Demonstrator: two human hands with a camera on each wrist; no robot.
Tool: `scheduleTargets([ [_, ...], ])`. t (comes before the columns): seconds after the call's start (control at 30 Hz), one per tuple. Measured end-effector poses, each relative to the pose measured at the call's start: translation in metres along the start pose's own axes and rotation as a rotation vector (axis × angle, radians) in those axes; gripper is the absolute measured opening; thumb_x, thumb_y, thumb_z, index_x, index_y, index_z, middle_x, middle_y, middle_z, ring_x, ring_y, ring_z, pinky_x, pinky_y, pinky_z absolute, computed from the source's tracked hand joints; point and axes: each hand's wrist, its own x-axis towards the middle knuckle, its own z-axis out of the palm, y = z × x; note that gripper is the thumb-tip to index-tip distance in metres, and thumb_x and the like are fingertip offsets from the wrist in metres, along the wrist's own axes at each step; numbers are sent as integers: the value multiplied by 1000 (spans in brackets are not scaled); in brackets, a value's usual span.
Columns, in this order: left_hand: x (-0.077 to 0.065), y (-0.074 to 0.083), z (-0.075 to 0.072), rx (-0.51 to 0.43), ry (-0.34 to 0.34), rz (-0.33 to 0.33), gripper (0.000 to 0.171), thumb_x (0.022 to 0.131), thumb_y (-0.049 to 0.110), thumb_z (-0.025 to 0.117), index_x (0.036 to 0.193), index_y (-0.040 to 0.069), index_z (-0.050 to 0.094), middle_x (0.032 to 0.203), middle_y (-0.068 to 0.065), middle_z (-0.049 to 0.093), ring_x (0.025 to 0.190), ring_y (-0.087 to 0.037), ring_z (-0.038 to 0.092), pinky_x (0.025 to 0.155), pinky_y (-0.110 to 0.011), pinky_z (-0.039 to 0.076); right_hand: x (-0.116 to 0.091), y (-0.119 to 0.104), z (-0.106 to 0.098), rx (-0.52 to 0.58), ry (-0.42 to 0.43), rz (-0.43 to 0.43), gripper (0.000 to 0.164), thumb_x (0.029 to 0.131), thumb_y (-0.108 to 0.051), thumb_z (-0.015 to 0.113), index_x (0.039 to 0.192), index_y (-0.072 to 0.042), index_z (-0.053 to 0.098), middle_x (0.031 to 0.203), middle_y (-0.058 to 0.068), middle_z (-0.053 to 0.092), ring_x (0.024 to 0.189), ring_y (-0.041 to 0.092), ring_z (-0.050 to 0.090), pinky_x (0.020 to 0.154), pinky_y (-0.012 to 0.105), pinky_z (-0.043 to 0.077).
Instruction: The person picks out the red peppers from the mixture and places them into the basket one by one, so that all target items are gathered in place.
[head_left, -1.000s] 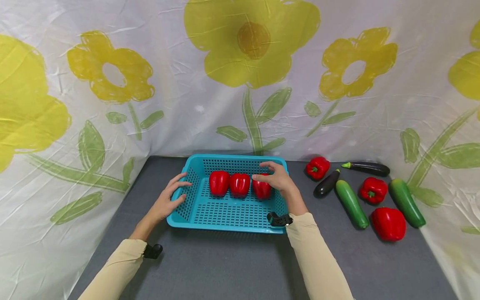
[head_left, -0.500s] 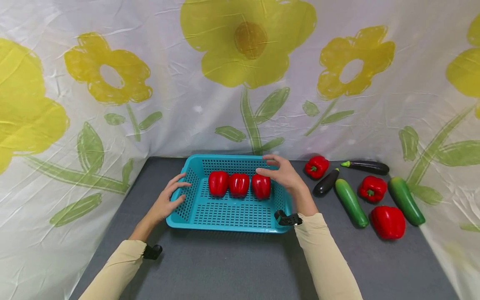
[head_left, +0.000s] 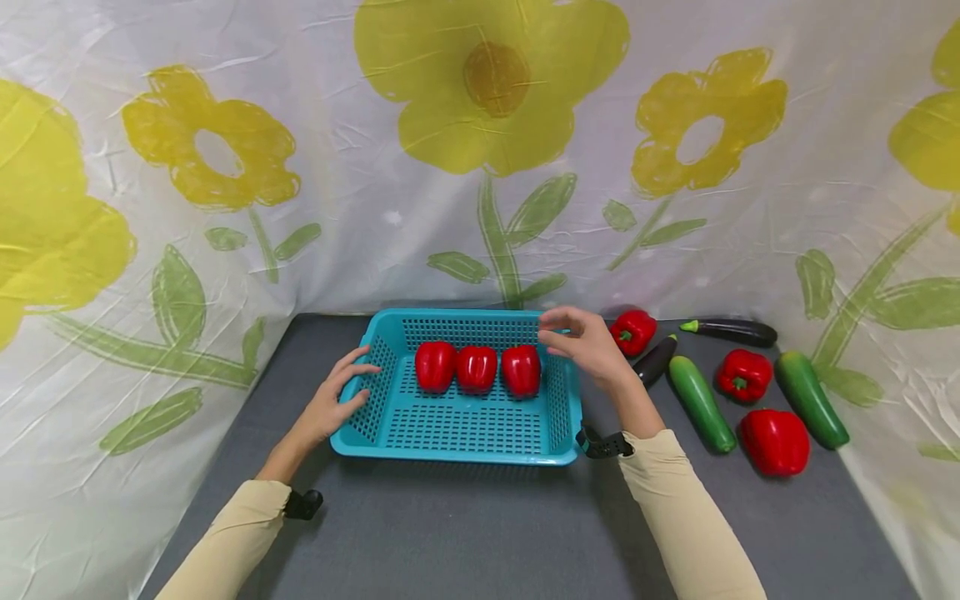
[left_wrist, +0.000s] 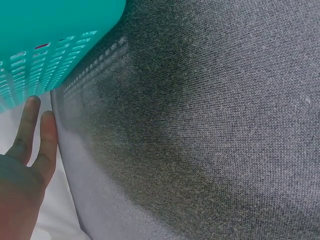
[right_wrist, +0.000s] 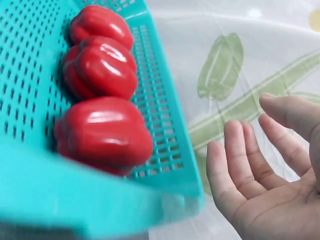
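Note:
A blue perforated plastic basket (head_left: 457, 429) stands on the grey table. In a row inside it lie three red bell peppers: a left one (head_left: 435, 367), a middle one (head_left: 477, 370) and a right one (head_left: 521, 372). My left hand (head_left: 327, 407) is at the basket's left side with its fingers spread; in the left wrist view the fingertips are close to the wall, and I cannot tell whether they touch. Over the basket's right rim is my right hand (head_left: 591, 346), its fingers loosely bent and nothing held, as the right wrist view also shows.
Right of the basket lie a red pepper (head_left: 633, 332), a partly hidden eggplant (head_left: 656, 360), another eggplant (head_left: 731, 332), a zucchini (head_left: 702, 404), a second zucchini (head_left: 812, 400) and two more peppers, a smaller (head_left: 745, 375) and a larger one (head_left: 776, 442). A flowered curtain (head_left: 360, 250) hangs behind.
My right hand has come away from the right pepper in the basket and moved right, to above the basket's right rim. The left hand stays in place.

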Motion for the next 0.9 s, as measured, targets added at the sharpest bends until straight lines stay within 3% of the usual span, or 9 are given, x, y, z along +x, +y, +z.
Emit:
scheduleTargets([
  [0.17, 3, 23, -2, -11, -2, 9, 33, 89, -19, 58, 122, -15, 58, 151, -39, 29, 139, -59, 21, 99, -76, 22, -8, 3, -10, -46, 15, -7, 31, 97, -7, 70, 124, 5, 62, 117, 24, 63, 99, 28, 65, 91, 47, 53],
  [0.33, 4, 38, -4, -12, -11, 0, 33, 90, -18, 58, 122, -14, 59, 149, -40, 30, 138, -61, 22, 99, -76, 23, -17, 6, -21, -50, 14, -10, 31, 97, -7, 69, 125, 5, 61, 117, 26, 63, 105, 41, 63, 91, 46, 53],
  [0.6, 3, 37, -4, -11, -4, -1, 34, 89, -19, 59, 122, -11, 60, 149, -41, 30, 138, -61, 22, 99, -77, 23, -30, 11, -36, -82, 9, -4, 39, 98, -10, 69, 129, 10, 57, 123, 31, 60, 108, 43, 63, 91, 48, 52],
  [0.8, 4, 38, -4, -13, -6, -6, 34, 89, -19, 59, 122, -12, 60, 150, -40, 30, 138, -60, 22, 99, -77, 23, -40, 14, -45, -107, 16, -14, 35, 98, -11, 69, 127, 6, 59, 120, 27, 62, 109, 45, 64, 89, 43, 54],
  [0.9, 4, 37, -4, -14, -6, -8, 33, 90, -18, 59, 122, -11, 60, 150, -39, 30, 138, -60, 23, 99, -77, 23, -44, 16, -51, -119, 16, -21, 33, 99, -11, 67, 126, 6, 59, 119, 24, 64, 106, 40, 66, 89, 41, 54],
])
